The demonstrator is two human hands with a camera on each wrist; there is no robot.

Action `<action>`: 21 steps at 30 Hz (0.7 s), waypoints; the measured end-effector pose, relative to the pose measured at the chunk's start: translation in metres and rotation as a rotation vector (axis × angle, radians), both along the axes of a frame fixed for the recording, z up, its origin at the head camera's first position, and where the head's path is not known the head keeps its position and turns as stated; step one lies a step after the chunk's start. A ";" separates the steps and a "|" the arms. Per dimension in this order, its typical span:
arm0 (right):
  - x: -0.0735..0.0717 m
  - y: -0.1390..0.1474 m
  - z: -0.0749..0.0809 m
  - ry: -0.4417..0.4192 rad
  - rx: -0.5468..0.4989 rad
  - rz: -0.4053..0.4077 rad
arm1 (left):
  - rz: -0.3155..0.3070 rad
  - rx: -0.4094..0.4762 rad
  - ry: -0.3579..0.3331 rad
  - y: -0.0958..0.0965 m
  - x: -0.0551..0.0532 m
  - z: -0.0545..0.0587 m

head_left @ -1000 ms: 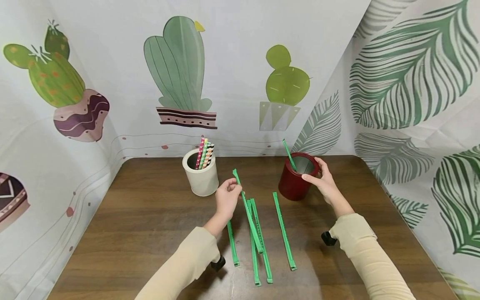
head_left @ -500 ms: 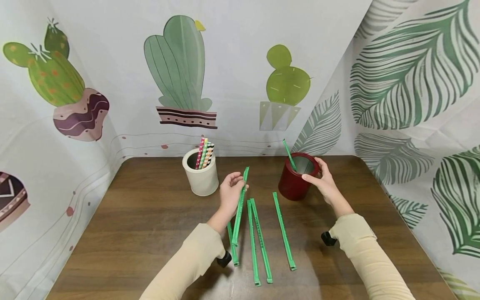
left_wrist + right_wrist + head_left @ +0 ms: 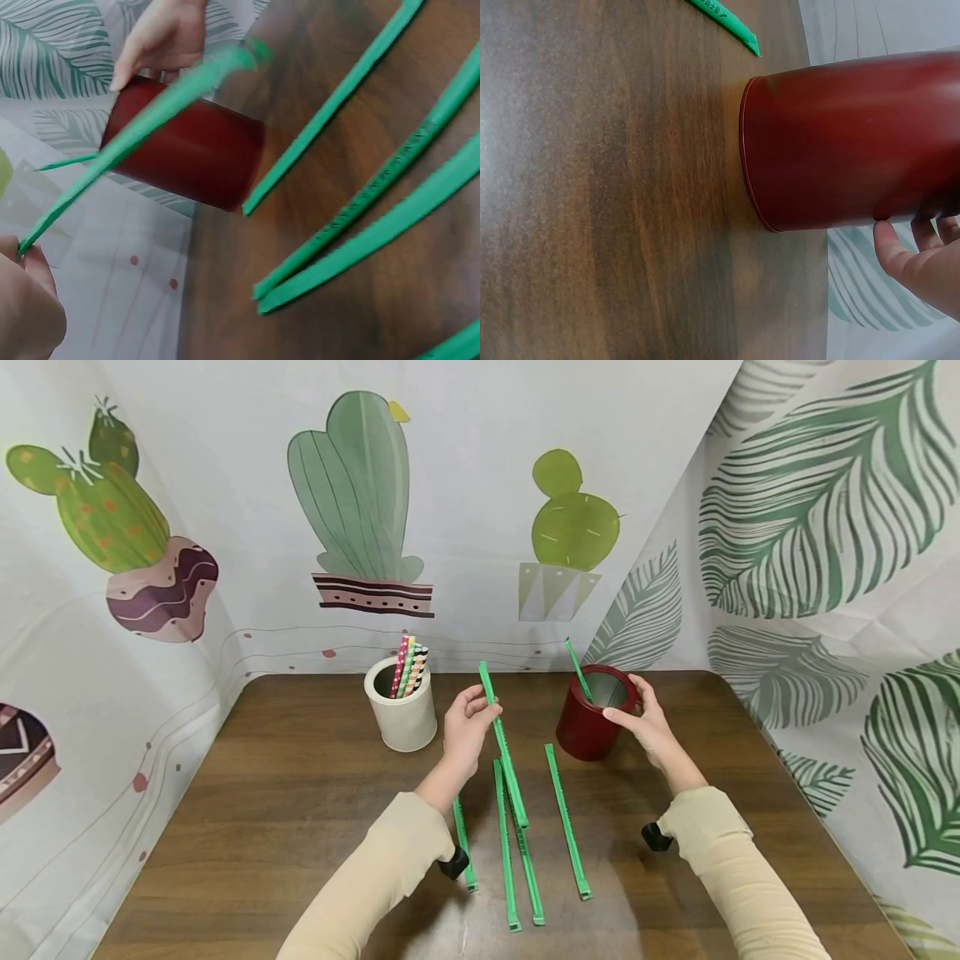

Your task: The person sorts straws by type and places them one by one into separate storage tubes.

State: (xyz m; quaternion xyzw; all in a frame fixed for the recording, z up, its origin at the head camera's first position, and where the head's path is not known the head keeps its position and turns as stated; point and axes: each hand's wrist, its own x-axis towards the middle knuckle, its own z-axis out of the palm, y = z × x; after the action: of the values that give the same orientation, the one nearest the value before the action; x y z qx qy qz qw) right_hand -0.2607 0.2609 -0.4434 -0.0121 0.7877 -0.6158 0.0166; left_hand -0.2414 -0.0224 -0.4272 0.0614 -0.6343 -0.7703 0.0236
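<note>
While right hand [image 3: 651,724] grips red cup [image 3: 585,732], left hand [image 3: 466,727] (aloft) pinching green stick [image 3: 505,752]

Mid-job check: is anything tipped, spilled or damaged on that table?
Nothing stands out. The white cup and red cup stand upright, the latter held by the right hand. Four green sticks lie on the table, unevenly spaced but with no visible damage. The red cup looks sideways in the wrist views only because those views are turned.
</note>
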 end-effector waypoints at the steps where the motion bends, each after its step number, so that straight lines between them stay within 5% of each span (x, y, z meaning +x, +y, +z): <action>1: 0.000 0.000 0.000 -0.001 0.002 0.001 | -0.001 0.008 0.004 0.000 -0.001 0.003; 9: 0.000 0.001 0.000 -0.001 0.005 0.005 | 0.017 0.098 0.065 0.005 -0.011 0.031; 21: -0.001 0.001 -0.002 0.006 -0.008 0.011 | 0.034 -0.015 0.166 0.011 -0.026 0.076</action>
State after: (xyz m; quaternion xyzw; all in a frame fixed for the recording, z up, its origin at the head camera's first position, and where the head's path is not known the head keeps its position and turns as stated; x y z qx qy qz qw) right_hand -0.2617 0.2622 -0.4457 -0.0183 0.7853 -0.6186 0.0173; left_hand -0.2673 -0.0109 -0.3512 0.0078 -0.6348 -0.7675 0.0894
